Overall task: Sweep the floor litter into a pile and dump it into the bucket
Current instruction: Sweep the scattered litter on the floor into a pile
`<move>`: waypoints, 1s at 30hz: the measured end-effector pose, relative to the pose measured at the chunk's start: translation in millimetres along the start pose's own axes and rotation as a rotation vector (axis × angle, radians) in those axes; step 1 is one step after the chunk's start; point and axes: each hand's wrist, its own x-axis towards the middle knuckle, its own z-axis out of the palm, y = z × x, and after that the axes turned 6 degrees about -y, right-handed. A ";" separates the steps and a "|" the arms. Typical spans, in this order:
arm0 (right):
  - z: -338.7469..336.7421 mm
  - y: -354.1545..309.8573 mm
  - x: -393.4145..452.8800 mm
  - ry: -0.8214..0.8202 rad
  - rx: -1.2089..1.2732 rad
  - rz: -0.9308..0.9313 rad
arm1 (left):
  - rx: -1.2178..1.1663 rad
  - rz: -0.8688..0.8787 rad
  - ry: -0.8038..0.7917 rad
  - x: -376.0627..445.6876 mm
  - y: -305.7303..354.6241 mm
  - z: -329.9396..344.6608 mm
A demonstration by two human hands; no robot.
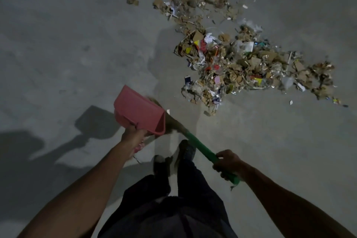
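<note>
A pink dustpan (pixel 140 112) (inside hidden) is gripped by the left hand (pixel 133 134), a green-handled broom (pixel 202 149) by the right hand (pixel 229 162), litter pile (pixel 241 59) lying nearby on the floor (pixel 77 44).

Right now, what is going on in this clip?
A person stands on a grey concrete floor with cleaning tools in both hands. The left hand holds a pink dustpan raised off the floor. The right hand grips the green handle of a broom, whose bristles lie behind the dustpan. Ahead lies a loose spread of litter, cardboard scraps, paper and wrappers, not yet scooped. No bucket is in view.
</note>
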 end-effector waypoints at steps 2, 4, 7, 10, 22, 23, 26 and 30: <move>-13.0 2.8 9.7 0.056 0.026 0.016 | 0.005 -0.008 0.011 -2.0 -9.0 2.4; -29.7 -5.6 22.3 0.112 0.070 -0.005 | 0.010 -0.008 0.018 -2.6 -15.1 5.0; -48.4 -27.8 36.2 0.199 0.128 -0.069 | 0.011 0.007 0.011 -3.1 -20.5 11.2; -54.2 -38.0 35.3 0.250 0.114 -0.113 | 0.034 0.015 -0.014 -3.2 -18.9 20.0; -71.5 23.8 19.4 0.116 -0.081 0.003 | 0.084 0.034 -0.065 1.9 31.9 69.6; -81.0 24.4 23.5 0.124 -0.059 0.018 | 0.093 0.038 -0.062 3.9 38.8 76.2; -125.1 16.0 40.5 0.162 -0.018 0.014 | 0.095 0.040 -0.045 15.0 63.2 100.5; -212.0 -13.5 83.0 0.224 -0.042 -0.021 | 0.082 -0.010 -0.020 36.8 102.9 144.0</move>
